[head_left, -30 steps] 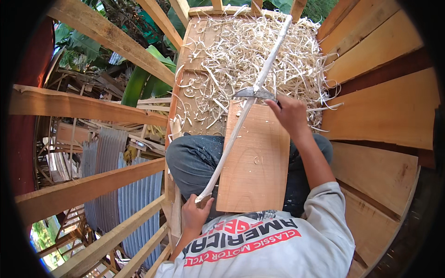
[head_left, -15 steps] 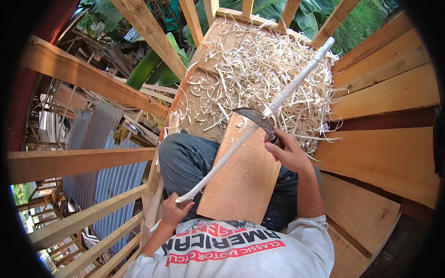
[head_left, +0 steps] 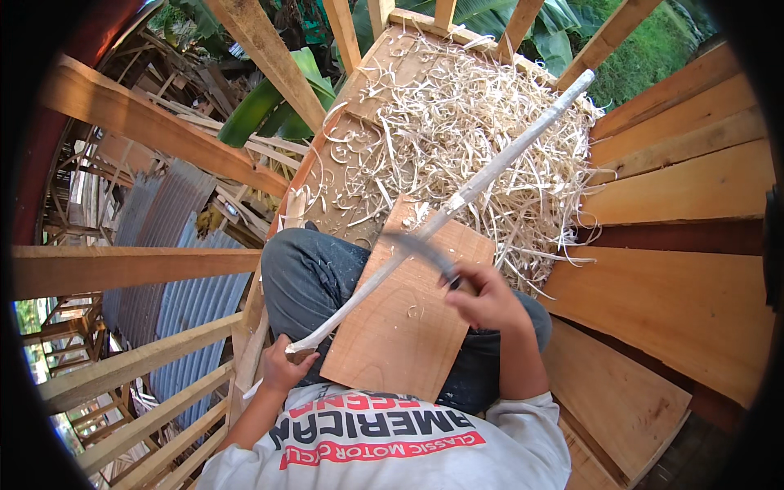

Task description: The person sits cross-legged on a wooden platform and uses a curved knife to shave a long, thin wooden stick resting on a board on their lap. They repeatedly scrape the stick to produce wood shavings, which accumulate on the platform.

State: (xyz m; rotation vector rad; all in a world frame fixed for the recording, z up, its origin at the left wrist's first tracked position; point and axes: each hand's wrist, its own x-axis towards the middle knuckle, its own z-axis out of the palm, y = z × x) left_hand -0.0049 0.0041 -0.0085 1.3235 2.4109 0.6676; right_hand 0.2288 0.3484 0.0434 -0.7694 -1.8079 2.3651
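A long pale peeled stick [head_left: 490,171] runs diagonally from my lap up to the far right. My left hand [head_left: 286,371] grips its near end beside my left knee. My right hand [head_left: 483,298] is shut on the handle of a curved dark blade [head_left: 416,247], whose edge lies against the stick over a flat wooden board [head_left: 392,335] resting on my lap. A thick heap of pale wood shavings [head_left: 457,139] covers the platform beyond the board.
I sit on a raised wooden platform with plank flooring [head_left: 678,302] on the right. Timber rails and beams [head_left: 131,269] frame the left side, with corrugated metal roofing [head_left: 163,261] below. Green banana leaves [head_left: 261,98] and grass lie beyond.
My right hand has drawn the blade down the stick toward my body. The view has tilted, so the stick's far end now points further right.
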